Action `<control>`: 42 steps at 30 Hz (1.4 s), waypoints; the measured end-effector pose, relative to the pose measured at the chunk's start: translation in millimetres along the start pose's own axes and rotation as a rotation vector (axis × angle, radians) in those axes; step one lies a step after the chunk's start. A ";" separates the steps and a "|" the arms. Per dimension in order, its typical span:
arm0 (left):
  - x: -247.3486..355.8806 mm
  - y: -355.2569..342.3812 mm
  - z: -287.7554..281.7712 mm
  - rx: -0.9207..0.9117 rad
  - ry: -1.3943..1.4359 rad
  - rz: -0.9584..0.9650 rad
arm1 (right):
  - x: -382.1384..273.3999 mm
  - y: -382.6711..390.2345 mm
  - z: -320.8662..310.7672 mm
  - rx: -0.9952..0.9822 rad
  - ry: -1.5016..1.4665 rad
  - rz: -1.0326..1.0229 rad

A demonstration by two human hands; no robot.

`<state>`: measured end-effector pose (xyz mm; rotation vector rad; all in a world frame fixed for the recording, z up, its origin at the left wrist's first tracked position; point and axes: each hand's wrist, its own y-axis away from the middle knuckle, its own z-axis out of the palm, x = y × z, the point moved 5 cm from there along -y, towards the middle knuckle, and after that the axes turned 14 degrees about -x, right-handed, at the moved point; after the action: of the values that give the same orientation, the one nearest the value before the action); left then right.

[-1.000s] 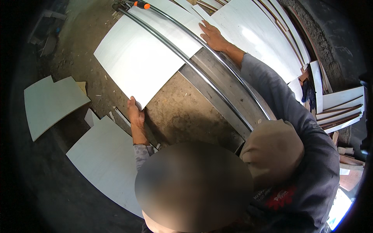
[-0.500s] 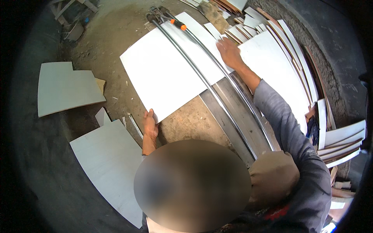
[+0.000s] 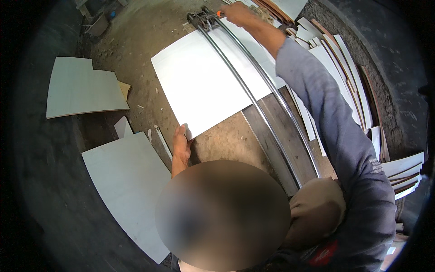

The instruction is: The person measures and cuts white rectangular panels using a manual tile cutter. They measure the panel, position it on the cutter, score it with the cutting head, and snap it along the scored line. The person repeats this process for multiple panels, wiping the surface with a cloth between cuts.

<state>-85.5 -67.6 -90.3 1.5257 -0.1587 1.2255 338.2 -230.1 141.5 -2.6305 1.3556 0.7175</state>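
A large white tile [image 3: 195, 81] lies across the bed of a manual tile cutter [image 3: 282, 122], under its two long chrome rails. At the tile's near left corner, my left hand [image 3: 181, 147] grips the edge, fingers curled over it. My right arm stretches to the far end of the rails. There my right hand [image 3: 238, 14] is closed around the cutter's handle [image 3: 219, 13]; only the orange end shows, and the hand covers the rest. The carriage [image 3: 202, 19] stands beside this hand, at the far end of the rails.
Cut light panels lie on the left: a notched one [image 3: 84, 88] and a larger one [image 3: 124, 190]. Along the wall on the right lean many narrow offcuts [image 3: 353, 77]. A bucket [image 3: 97, 25] stands at the far left. A blurred oval hides the lower middle.
My right hand has moved from beside the rails to the far end and taken hold of the cutter's handle. My left hand stays on the tile's corner. The view has shifted slightly.
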 end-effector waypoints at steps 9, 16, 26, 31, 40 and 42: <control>15.6 19.7 27.9 0.059 -0.411 0.014 | 50.3 247.9 18.3 0.008 -0.250 -0.018; 61.9 6.6 121.7 0.240 -0.986 0.619 | 65.3 408.0 43.0 -0.182 -0.293 0.235; 129.3 -98.5 303.4 -0.125 -1.436 0.524 | 57.6 423.0 23.2 -0.073 -0.333 0.180; 127.2 -97.6 301.6 -0.159 -0.854 0.579 | 58.2 427.1 27.5 -0.151 -0.321 0.249; 110.9 -22.8 286.8 -0.463 -0.770 0.747 | 88.2 455.5 93.7 -0.224 -0.310 0.337; 103.2 -15.9 266.7 -0.498 -0.778 0.817 | 91.4 459.2 107.4 -0.163 -0.379 0.299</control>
<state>130.8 -221.2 18.0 1.4322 -1.5988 0.9823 -18.5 -542.3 63.3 -2.2540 1.6381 1.3365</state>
